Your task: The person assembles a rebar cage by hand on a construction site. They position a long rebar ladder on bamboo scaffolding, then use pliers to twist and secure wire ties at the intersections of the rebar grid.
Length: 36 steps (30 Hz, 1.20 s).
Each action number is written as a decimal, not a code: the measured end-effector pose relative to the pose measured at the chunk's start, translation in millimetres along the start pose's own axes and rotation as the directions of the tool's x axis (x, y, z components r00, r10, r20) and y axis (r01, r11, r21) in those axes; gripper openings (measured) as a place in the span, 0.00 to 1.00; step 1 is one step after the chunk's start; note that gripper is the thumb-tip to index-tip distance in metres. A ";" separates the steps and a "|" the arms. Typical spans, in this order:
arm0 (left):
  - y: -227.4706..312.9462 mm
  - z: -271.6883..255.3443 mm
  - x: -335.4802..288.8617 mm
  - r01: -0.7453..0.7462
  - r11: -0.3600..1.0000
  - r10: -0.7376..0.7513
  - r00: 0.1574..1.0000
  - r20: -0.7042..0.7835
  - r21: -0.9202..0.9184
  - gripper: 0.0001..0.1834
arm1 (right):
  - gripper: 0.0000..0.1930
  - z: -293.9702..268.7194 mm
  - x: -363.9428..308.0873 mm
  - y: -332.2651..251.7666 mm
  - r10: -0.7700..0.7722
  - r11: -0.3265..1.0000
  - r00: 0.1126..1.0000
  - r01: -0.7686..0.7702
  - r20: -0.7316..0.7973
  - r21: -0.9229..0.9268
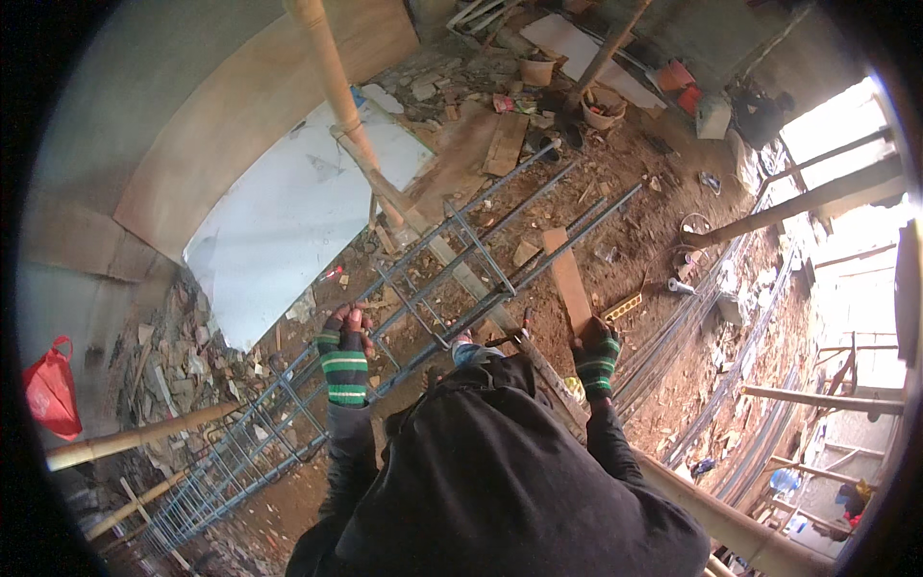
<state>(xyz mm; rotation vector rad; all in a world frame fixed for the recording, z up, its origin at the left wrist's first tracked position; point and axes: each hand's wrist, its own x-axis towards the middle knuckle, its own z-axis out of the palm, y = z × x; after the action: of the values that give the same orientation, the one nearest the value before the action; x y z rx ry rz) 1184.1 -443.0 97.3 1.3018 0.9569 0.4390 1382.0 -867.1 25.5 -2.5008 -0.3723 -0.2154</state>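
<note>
Over dirt floor (pixel 635 226), wooden board (pixel 568 281) extends from right grip (pixel 596 358)

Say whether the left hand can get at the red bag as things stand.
Probably not: the left hand is over by the rebar cage, while the red bag sits off at the far left, with rubble across the ground between them.

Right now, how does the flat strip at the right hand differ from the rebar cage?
The flat strip is one solid piece; the rebar cage is an open metal frame. The strip is brown, the cage bluish grey. The strip is much shorter than the cage. Both are elongated.
</note>
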 end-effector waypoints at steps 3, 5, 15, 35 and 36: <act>-14.3 8.7 2.4 0.034 0.998 -0.034 0.999 -0.002 -0.055 0.19 | 0.28 5.2 -2.0 8.7 0.091 0.996 0.996 -0.091 -0.019 0.008; -19.1 10.5 7.7 0.058 0.995 -0.058 0.998 0.009 -0.080 0.19 | 0.27 11.5 -1.2 16.6 0.178 0.977 0.984 -0.176 -0.005 0.117; -15.5 14.0 24.0 0.043 0.998 -0.045 0.998 -0.045 -0.052 0.16 | 0.29 24.9 26.8 54.2 0.416 0.902 0.897 -0.386 -0.148 0.192; -104.0 9.4 33.7 0.016 0.990 -0.030 0.995 -0.092 -0.141 0.12 | 0.18 50.4 64.4 67.1 0.538 0.583 0.833 -0.481 0.132 0.654; -117.8 1.3 39.2 0.117 0.973 -0.123 0.992 -0.022 -0.198 0.13 | 0.17 52.3 66.9 66.6 0.554 0.597 0.823 -0.497 0.125 0.630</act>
<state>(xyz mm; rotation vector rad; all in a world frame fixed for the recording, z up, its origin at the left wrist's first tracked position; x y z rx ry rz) 1180.3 -444.6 -26.8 1.0547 0.9894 0.4516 1469.8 -874.4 -36.8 -1.7904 0.3157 0.0535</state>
